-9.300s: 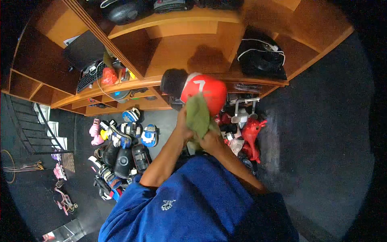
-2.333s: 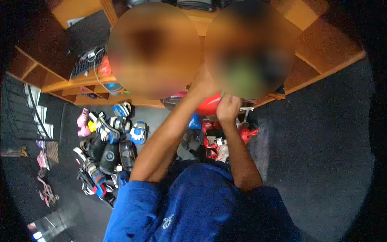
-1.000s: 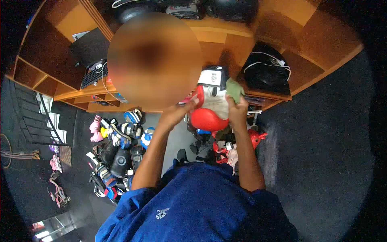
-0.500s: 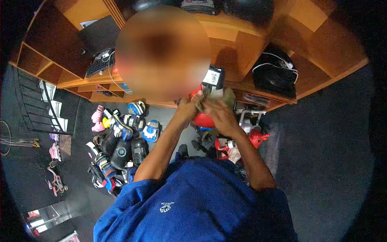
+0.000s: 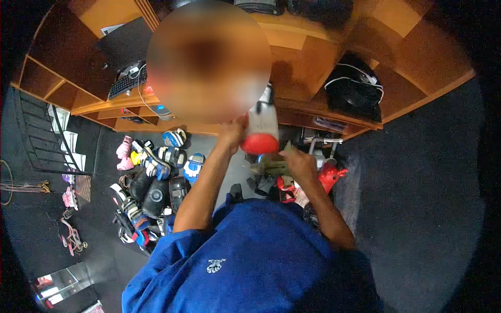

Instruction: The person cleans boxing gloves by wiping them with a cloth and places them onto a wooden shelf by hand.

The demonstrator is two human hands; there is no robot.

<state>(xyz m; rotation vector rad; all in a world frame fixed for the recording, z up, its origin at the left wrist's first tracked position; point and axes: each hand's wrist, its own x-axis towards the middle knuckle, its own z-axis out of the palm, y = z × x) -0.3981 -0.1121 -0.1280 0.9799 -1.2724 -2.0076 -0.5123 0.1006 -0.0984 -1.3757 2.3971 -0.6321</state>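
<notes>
My left hand (image 5: 233, 134) is closed on the side of a boxing glove (image 5: 262, 121), white along its body with a red rounded end. The glove's black cuff rises toward the shelves, partly covered by a round blurred patch. Lower and to the right, my right hand (image 5: 301, 161) pinches a greenish cloth (image 5: 275, 166) that hangs below the red end of the glove. The cloth is smeared by motion, and a gap separates my right hand from the glove.
Pads and gloves lie piled on the floor at left, among them a blue-white focus mitt (image 5: 194, 167) and pink gloves (image 5: 124, 152). Red gear (image 5: 329, 177) lies at right. Ahead stands a wooden shelf unit (image 5: 297, 68) with a keyboard (image 5: 125, 86) and a black bag (image 5: 355, 88).
My right hand has moved down and right, away from the glove, with the cloth. My left hand has shifted slightly left, and the glove now shows its white side and red end.
</notes>
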